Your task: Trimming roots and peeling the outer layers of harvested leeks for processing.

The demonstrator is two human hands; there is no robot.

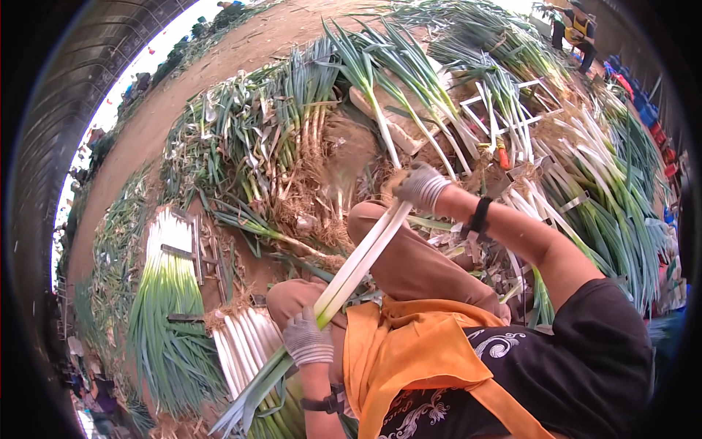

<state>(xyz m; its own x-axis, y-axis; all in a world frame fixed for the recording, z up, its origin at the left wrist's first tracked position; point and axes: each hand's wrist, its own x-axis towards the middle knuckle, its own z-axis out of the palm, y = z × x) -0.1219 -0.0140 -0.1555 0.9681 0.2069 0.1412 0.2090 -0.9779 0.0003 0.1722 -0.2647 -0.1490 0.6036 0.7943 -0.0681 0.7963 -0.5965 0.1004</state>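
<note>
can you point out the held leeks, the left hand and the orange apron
Held leeks (371, 255): head view, on a white stalk between the hands.
Left hand (307, 342): head view, on the middle of the glove.
Orange apron (420, 347): head view, on its cloth.

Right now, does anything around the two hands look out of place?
One rooted leek-like stalk by the left knee looks slightly out of place: in the picture it slants crosswise, while the neighbouring rooted pile runs nearly upright.
</note>
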